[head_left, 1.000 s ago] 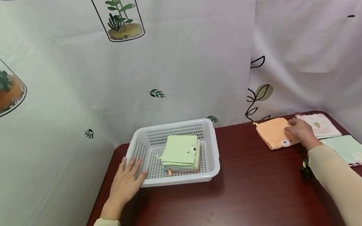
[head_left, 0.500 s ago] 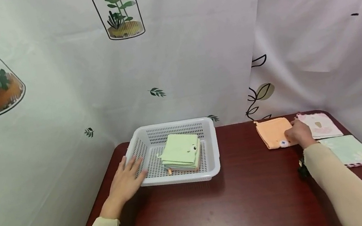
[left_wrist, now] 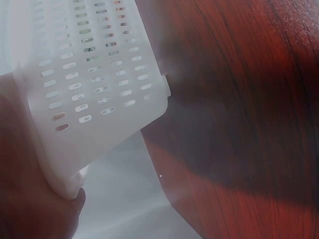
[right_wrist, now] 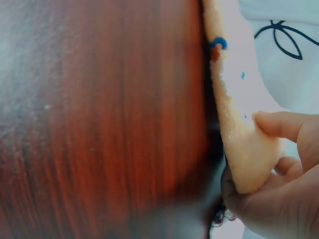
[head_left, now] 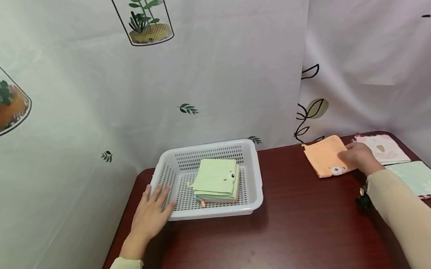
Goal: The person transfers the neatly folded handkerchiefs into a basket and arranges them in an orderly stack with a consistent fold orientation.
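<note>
Dark-red wood: the table [head_left: 252,252]. At ten o'clock, the left hand [head_left: 150,219] lies spread-fingered over the rim of the white basket [head_left: 254,175]. At two o'clock, the right hand [head_left: 360,159], its grip narrowed to a pinch, holds the folded orange cloth [head_left: 324,158]. Step, as judged: pick-up; next, a level lift keeping folds together. Cloth: fuzzy-edged, blue-marked along its six-o'clock side.

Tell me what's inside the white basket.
The basket holds a stack of folded cloths, a pale green one on top. Thin edges of others and a small orange tab show below it. The lower cloths' faces and the basket floor beneath them are covered.
</note>
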